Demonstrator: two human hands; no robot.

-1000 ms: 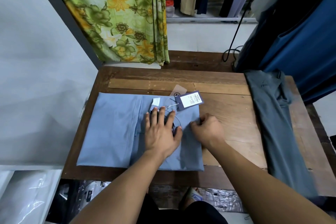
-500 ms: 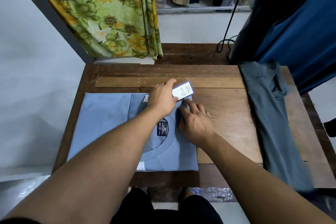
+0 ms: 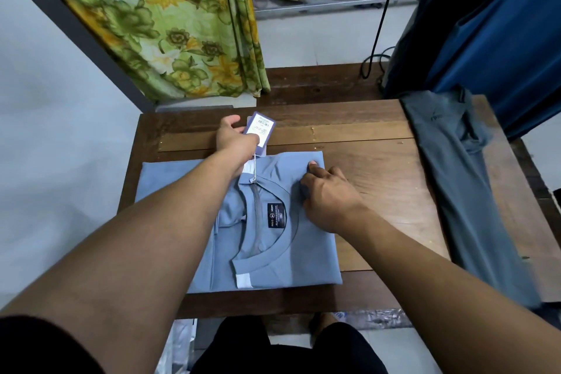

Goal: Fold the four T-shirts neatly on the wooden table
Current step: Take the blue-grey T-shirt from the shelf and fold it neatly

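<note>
Two soft, limp layers of light-blue T-shirt [image 3: 282,264] slide easily, so keep your right hand [image 3: 326,200] pressed flat while your left hand [image 3: 235,140] pinches the stiff hang tag [image 3: 261,130].

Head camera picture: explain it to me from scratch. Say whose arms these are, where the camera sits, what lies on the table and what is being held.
No machine here: the two arms belong to a person, and the one camera is worn on their head, looking forward and down, so the arms seem to reach out from the bottom of the picture.

In front is a wooden table. On it lies a light blue T-shirt, partly folded, with its collar and neck label facing up. Along the table's right side lies a grey-green T-shirt, not yet folded and hanging over the near edge.

The left hand holds up the paper price tag, which hangs from the blue shirt by a thin string. The right hand rests on the blue shirt near its far right corner, fingers pressing the cloth.

Behind the table hang a flowered curtain and some dark blue clothing.
</note>
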